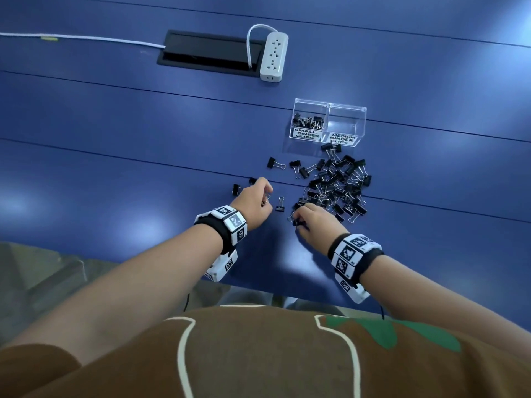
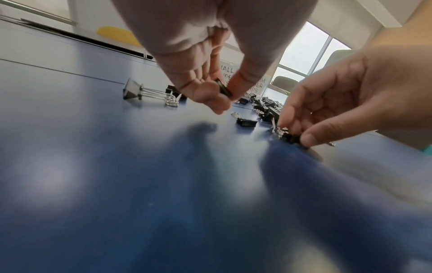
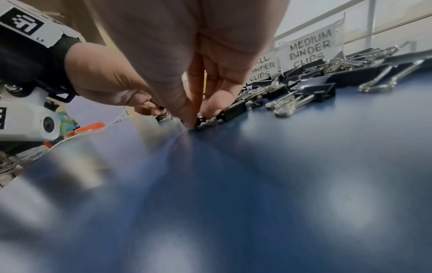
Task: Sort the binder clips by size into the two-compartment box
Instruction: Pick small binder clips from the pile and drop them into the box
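A heap of black binder clips (image 1: 336, 185) lies on the blue table in front of a clear two-compartment box (image 1: 329, 123). Its left compartment, labelled SMALL BINDER CLIPS, holds several small clips (image 1: 309, 121); the MEDIUM compartment (image 1: 346, 124) looks empty. My left hand (image 1: 265, 198) hovers left of the heap and pinches a small black clip (image 2: 224, 90) between thumb and fingers. My right hand (image 1: 298, 221) is at the heap's near edge, pinching a small clip (image 3: 200, 121) that sits on the table. One small clip (image 1: 280, 204) stands between the hands.
Loose clips lie left of the heap (image 1: 271, 162) and beyond my left hand (image 1: 237, 189). A white power strip (image 1: 273, 56) and a black cable hatch (image 1: 209, 53) sit further back. The table's near edge (image 1: 258, 288) runs just below my wrists.
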`<state>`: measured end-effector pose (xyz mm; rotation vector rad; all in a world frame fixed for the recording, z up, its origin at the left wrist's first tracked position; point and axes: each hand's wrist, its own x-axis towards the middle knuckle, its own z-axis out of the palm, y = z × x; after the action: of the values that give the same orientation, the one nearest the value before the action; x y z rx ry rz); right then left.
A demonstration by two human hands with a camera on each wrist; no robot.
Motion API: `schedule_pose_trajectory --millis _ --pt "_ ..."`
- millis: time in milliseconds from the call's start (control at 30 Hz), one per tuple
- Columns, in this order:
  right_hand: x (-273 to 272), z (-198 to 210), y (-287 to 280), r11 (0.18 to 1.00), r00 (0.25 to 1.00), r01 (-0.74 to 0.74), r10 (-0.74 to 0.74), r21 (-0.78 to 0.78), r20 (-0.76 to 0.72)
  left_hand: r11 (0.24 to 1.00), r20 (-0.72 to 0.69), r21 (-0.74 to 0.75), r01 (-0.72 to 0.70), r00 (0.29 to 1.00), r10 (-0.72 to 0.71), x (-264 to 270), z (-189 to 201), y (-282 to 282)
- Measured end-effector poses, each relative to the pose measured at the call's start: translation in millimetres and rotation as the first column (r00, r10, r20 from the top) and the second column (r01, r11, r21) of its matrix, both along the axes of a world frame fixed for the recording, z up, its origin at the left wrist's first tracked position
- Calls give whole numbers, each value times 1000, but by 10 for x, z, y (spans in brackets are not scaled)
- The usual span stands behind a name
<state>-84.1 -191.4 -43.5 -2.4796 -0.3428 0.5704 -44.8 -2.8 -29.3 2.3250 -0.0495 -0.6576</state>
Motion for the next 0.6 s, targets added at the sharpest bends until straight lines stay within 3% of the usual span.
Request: schedule_pose_trajectory --millis 167,300,433,600 --pt "40 75 -52 975 980 196 -199 101 25 989 -56 144 -29 998 38 20 37 -119" --pt "133 127 -233 860 883 468 -462 204 -78 973 -31 230 29 999 -23 -8 -14 -230" --pt "221 134 -399 657 728 685 -621 313 -291 947 -21 307 94 995 -93 -52 -80 -301" --pt "327 163 -460 345 547 832 -633 433 -548 956 -24 273 102 995 -99 -51 -113 -331"
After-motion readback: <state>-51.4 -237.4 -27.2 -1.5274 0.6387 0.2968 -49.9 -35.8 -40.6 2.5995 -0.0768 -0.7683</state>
